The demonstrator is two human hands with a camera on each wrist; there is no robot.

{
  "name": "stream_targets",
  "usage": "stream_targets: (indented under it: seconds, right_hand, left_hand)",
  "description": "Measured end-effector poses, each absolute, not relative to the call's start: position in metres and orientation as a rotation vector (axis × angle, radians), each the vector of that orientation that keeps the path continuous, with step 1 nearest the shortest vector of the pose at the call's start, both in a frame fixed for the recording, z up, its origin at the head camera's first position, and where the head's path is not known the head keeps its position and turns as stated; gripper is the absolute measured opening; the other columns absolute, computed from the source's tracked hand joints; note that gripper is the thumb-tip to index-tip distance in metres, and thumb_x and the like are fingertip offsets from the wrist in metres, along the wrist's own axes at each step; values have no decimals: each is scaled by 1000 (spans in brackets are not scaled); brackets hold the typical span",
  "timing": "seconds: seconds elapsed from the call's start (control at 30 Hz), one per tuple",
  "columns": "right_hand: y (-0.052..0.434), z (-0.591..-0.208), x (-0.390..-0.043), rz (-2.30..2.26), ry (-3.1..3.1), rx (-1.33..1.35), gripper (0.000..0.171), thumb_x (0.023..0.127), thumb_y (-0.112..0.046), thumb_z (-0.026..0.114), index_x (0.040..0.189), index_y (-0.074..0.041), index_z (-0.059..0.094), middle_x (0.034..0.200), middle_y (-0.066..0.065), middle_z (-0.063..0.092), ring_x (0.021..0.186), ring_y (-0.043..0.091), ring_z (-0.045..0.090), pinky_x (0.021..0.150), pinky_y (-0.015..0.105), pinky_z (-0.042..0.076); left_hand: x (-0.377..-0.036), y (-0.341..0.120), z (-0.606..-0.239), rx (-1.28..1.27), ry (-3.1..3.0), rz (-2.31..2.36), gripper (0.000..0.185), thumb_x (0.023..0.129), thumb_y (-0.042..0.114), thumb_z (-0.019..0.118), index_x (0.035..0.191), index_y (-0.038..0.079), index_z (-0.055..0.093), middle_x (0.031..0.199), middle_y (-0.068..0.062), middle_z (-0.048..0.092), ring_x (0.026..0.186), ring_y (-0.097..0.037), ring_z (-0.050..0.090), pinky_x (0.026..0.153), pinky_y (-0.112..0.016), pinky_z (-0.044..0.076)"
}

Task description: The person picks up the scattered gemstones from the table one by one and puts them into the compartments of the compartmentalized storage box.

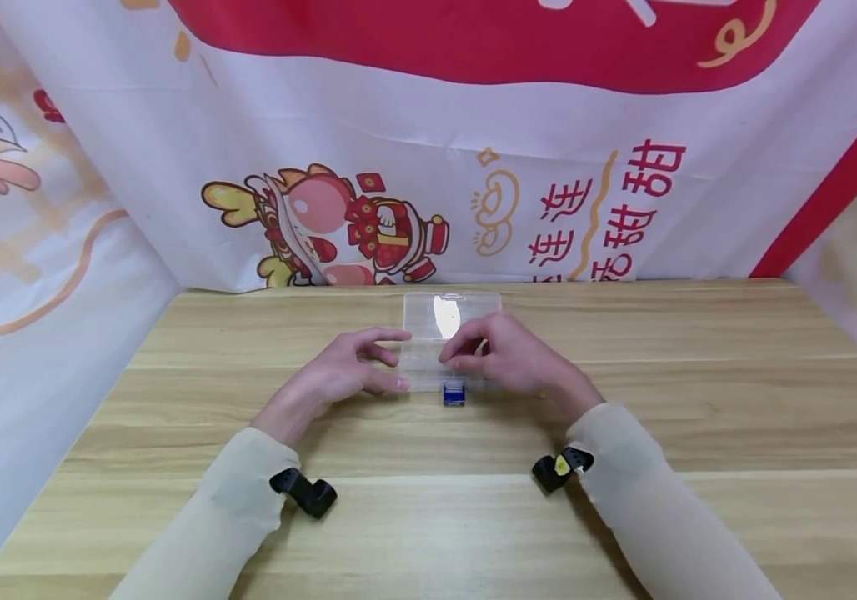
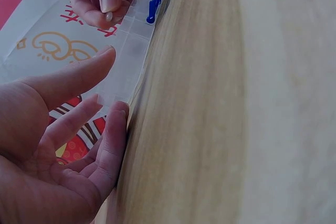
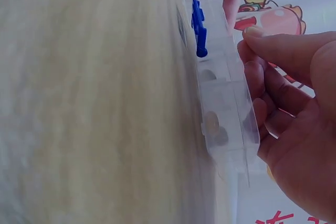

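A clear plastic compartment box (image 1: 428, 357) lies on the wooden table (image 1: 428, 517), its lid (image 1: 449, 314) tipped back and a blue latch (image 1: 454, 394) on its near edge. My left hand (image 1: 391, 358) has straight fingers that touch the box's left side (image 2: 118, 77). My right hand (image 1: 458, 354) hovers over the box's right half, and its thumb and forefinger pinch a small pale piece (image 2: 108, 17). In the right wrist view the box (image 3: 226, 108) shows small round items (image 3: 211, 121) in its compartments, near the blue latch (image 3: 198, 27).
A printed banner (image 1: 428, 167) hangs close behind the table and wraps both sides. Black wrist-camera mounts (image 1: 304, 492) (image 1: 559, 467) sit on my sleeves. Bare wood stretches left, right and in front of the box.
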State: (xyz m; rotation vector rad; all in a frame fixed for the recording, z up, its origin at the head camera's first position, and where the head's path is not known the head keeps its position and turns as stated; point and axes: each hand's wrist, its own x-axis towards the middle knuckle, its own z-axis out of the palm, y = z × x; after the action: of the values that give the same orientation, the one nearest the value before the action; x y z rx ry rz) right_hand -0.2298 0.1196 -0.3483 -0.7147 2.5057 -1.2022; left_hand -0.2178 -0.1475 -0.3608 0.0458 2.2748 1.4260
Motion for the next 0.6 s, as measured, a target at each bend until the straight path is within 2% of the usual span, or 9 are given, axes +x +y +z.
stream_targets:
  seconds: [0.23, 0.6]
  right_hand:
    - [115, -351, -229, -1177, 2530, -788, 11, 99, -12, 74, 107, -12, 82, 102, 0, 76, 91, 18, 62, 82, 34, 55]
    - [111, -351, -227, -1155, 2547, -742, 10, 99, -14, 76, 106, -14, 83, 102, -1, 76, 92, 19, 62, 83, 34, 54]
  left_hand:
    - [-218, -148, -361, 50, 2275, 1432, 69, 88, 16, 87, 149, 33, 60, 137, -12, 61, 112, -27, 65, 90, -33, 61]
    - [-217, -148, -360, 49, 2262, 1438, 70, 87, 15, 87, 150, 33, 60, 137, -12, 61, 112, -27, 65, 90, -32, 61]
